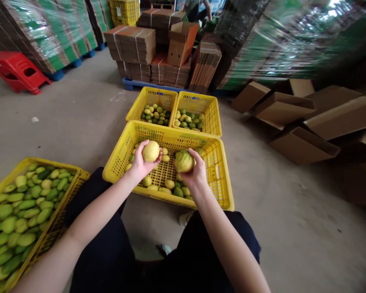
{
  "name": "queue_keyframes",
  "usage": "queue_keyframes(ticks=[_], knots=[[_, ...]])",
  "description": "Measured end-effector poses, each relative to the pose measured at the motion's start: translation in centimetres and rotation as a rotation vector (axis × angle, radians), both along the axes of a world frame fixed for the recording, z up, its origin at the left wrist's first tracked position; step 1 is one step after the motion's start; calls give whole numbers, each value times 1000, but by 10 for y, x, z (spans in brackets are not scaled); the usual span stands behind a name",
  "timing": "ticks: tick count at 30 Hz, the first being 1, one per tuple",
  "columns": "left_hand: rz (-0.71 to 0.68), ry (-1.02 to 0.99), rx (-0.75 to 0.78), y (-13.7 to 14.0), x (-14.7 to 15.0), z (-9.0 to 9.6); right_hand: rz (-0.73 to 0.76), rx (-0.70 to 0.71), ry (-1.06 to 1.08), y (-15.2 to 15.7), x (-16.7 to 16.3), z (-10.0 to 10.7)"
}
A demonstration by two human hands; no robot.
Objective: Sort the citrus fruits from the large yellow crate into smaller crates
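My left hand (142, 162) is closed around a yellow lemon (151, 151), held up above the near yellow crate (217, 146). In my right hand (197, 173) sits a larger-looking lemon (184, 161), yellow with green patches, also over that crate. The two fruits are apart from each other. Below them, several yellow and green lemons (169, 184) lie loose on the crate's slatted bottom; my hands hide some of them.
Two smaller yellow crates (131, 109) with lemons adjoin the far side. A full crate of green fruit (27, 207) stands at the left. Beyond are a red stool (18, 71), stacked flat cartons (134, 42) and a bent-over person (198, 8); open boxes (305, 142) lie right.
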State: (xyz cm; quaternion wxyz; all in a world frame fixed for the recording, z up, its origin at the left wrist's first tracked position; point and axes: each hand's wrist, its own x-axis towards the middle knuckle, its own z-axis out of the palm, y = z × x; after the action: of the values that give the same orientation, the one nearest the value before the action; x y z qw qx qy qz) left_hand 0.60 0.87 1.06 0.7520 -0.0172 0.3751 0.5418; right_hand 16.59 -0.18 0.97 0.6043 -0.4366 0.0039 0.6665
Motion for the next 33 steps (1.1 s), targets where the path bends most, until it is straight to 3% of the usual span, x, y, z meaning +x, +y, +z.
queue_keyframes(ticks=[13, 17, 23, 33], knots=[[-76, -20, -64, 5, -1, -10, 123, -34, 23, 5, 13, -11], [-67, 17, -15, 1, 1, -5, 191, -55, 36, 0, 9, 0], [11, 102, -19, -1, 1, 6, 92, 34, 80, -6, 1, 14], [-21, 35, -67, 5, 3, -13, 147, 23, 114, 2, -1, -17]])
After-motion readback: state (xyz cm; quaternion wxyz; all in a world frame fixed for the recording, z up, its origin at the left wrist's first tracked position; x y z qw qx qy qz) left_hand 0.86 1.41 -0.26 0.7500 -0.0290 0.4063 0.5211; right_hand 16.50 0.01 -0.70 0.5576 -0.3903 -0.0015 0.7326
